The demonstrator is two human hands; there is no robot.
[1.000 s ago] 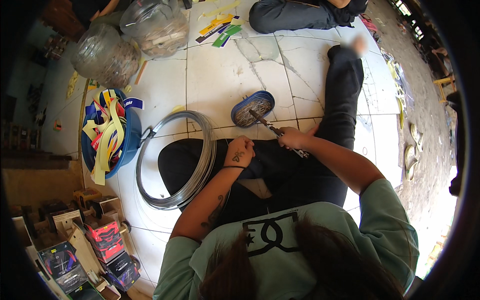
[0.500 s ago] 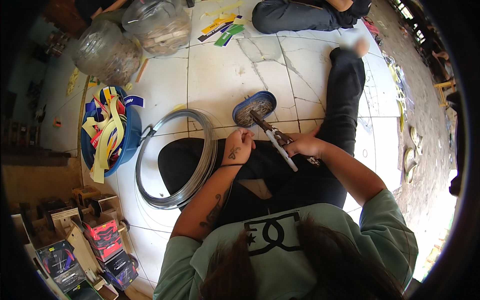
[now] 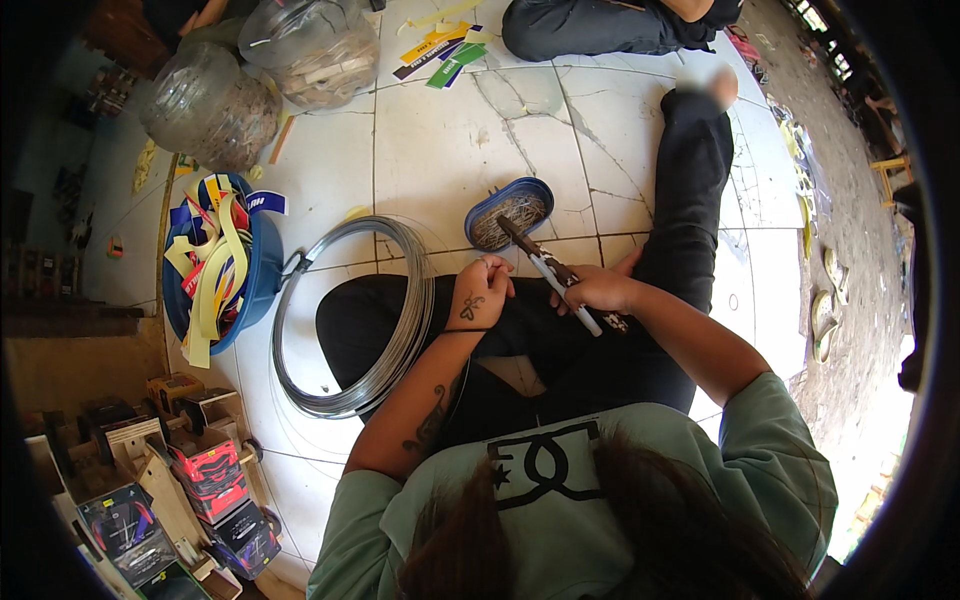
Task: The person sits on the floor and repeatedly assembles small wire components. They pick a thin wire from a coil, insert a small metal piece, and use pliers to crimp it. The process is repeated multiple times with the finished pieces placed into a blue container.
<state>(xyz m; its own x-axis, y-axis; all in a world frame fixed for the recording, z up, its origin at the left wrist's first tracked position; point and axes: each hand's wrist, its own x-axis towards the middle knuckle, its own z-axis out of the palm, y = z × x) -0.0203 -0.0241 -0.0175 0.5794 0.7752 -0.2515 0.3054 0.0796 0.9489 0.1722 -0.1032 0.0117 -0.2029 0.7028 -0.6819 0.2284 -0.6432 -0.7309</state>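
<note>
My right hand is wrapped round the handles of a pair of long pliers, one handle white, the other brown and worn. Their dark jaws point away from me, over the near rim of a small blue oval tray that holds many short wire pieces. Just left of the pliers, my left hand is closed with its fingers curled together above my lap. Whatever is between those fingers is too small to make out. A big coil of grey wire lies against my bent left leg, beside my left forearm.
A blue tub full of coloured strips stands to the left. Large clear plastic containers are at the far left, near printed strips. Boxes fill a wooden rack at lower left. Another person's leg is at the far side.
The plier handles have come closer together as my right hand's fingers close round them. My left hand has hardly moved.
</note>
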